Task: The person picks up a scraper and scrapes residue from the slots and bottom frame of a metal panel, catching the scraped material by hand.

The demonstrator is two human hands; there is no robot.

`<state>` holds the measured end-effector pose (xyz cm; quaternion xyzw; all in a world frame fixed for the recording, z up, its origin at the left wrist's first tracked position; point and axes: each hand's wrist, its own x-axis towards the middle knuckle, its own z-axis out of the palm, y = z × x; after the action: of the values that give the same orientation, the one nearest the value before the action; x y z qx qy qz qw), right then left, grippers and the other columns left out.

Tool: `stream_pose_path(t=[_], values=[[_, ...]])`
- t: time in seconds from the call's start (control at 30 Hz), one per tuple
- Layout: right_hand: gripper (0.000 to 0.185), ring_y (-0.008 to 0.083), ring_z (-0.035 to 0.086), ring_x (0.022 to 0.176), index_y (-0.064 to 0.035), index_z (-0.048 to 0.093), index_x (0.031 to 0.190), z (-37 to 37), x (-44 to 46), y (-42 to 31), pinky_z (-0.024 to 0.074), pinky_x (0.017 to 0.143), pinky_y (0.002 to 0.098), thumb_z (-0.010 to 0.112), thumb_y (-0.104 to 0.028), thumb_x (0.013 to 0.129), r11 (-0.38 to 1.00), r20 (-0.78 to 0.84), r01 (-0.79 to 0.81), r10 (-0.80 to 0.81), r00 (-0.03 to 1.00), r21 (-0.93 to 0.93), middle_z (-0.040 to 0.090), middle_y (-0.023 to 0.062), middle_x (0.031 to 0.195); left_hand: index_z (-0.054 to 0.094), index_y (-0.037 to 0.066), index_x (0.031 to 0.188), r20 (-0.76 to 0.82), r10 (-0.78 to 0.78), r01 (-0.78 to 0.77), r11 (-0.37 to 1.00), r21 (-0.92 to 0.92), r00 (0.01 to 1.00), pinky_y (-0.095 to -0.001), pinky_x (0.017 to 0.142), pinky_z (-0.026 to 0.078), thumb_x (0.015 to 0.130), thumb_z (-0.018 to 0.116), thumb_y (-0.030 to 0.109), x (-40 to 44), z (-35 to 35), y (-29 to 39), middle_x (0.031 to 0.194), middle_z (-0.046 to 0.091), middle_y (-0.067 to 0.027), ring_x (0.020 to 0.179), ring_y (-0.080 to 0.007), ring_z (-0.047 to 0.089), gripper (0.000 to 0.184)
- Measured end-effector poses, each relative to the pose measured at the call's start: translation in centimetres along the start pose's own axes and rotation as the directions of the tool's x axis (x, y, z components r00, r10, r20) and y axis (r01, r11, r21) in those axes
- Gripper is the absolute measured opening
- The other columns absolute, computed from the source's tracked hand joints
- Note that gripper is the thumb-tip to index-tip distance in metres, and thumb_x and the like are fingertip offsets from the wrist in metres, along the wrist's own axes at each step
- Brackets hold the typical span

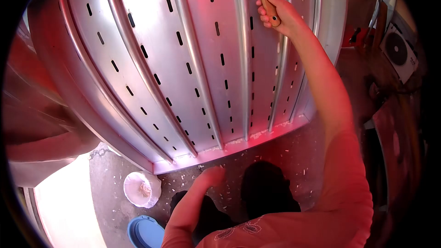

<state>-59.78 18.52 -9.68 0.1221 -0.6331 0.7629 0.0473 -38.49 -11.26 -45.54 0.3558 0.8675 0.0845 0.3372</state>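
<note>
A large metal panel (206,64) with rows of dark slots and long raised metal bars fills the upper middle. My right hand (281,14) is wrapped round the wooden handle of a scraper-like tool (269,7), whose dark blade lies against the panel near the top edge of the view. Low down, below the panel's bottom ledge (229,148), my left hand (212,176) hangs near my knees; its fingers are blurred, and whether it holds anything is unclear. Pale bits lie along that ledge.
On the floor at lower left stand a white-lined bin (142,189) with pale scraps inside and a blue basin (146,232). Pale flakes are scattered over the dark floor (183,179). A boxy unit with a round fan (398,50) is at right.
</note>
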Motion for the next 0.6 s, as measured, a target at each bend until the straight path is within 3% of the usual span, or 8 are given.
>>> stream_pose_path(t=[0.2,0.27,0.33,0.47,0.57,0.6], values=[[0.037,0.0113,0.046,0.05,-0.0067,0.048,0.099,-3.0,-7.3,14.3,0.0349,0.045,0.0251,0.052,-0.043,0.091,0.983,-0.063,-0.182,0.182,0.981,0.011,0.052,0.0052,0.069,0.06,0.0,0.095,-0.033,-0.071,0.068,0.995,-0.071,0.997,-0.0478,0.074,0.048,0.081,0.061,0.031,-1.6,-1.2,2.2,0.086,0.062,-0.0224,0.085,-0.0401,0.06,0.034],[0.034,0.0113,0.049,0.048,-0.0094,0.05,0.1,-4.6,-11.3,20.9,0.0377,0.043,0.0257,0.058,-0.04,0.088,0.959,-0.107,-0.277,0.283,0.953,0.064,0.054,0.005,0.066,0.058,0.0,0.098,-0.002,-0.085,0.085,0.994,-0.072,0.996,-0.0475,0.075,0.048,0.081,0.062,0.03,-1.7,-0.9,2.4,0.087,0.062,-0.022,0.086,-0.0399,0.06,0.034],[0.034,0.0113,0.048,0.046,-0.0076,0.05,0.101,-6.2,-16.2,27.8,0.0358,0.04,0.0254,0.06,-0.037,0.087,0.957,-0.198,-0.289,0.278,0.94,-0.031,0.054,0.0045,0.063,0.058,0.0,0.099,0.008,-0.094,0.094,0.992,-0.081,0.996,-0.0475,0.076,0.048,0.082,0.061,0.029,-2.0,-1.0,2.6,0.088,0.062,-0.0217,0.088,-0.0397,0.059,0.034],[0.027,0.0111,0.043,0.037,-0.0059,0.052,0.092,-9.9,-26.9,39.3,0.0309,0.034,0.0234,0.055,-0.032,0.091,0.886,-0.239,-0.463,0.445,0.863,-0.023,0.05,0.0037,0.055,0.057,0.002,0.102,0.01,-0.11,0.11,0.988,-0.105,0.994,-0.048,0.077,0.047,0.082,0.061,0.029,-1.8,-0.4,2.3,0.089,0.062,-0.0215,0.089,-0.0395,0.059,0.034],[0.029,0.0117,0.04,0.035,-0.005,0.051,0.082,-10.8,-29.7,41.5,0.0286,0.033,0.0228,0.049,-0.031,0.095,0.85,-0.367,-0.507,0.522,0.77,0.146,0.047,0.0042,0.053,0.057,0.003,0.102,0.059,-0.121,0.128,0.985,-0.117,0.991,-0.0479,0.078,0.046,0.082,0.061,0.029,-1.0,0.1,2.0,0.09,0.062,-0.0215,0.089,-0.0394,0.058,0.033],[0.03,0.012,0.04,0.035,-0.005,0.051,0.081,-11.2,-29.6,42.0,0.0288,0.033,0.0231,0.049,-0.031,0.095,0.873,-0.352,-0.471,0.483,0.802,0.125,0.047,0.0043,0.053,0.057,0.002,0.102,0.085,-0.125,0.134,0.985,-0.109,0.989,-0.0478,0.078,0.046,0.082,0.061,0.029,-0.6,0.2,1.9,0.09,0.062,-0.0215,0.09,-0.0393,0.058,0.033]])
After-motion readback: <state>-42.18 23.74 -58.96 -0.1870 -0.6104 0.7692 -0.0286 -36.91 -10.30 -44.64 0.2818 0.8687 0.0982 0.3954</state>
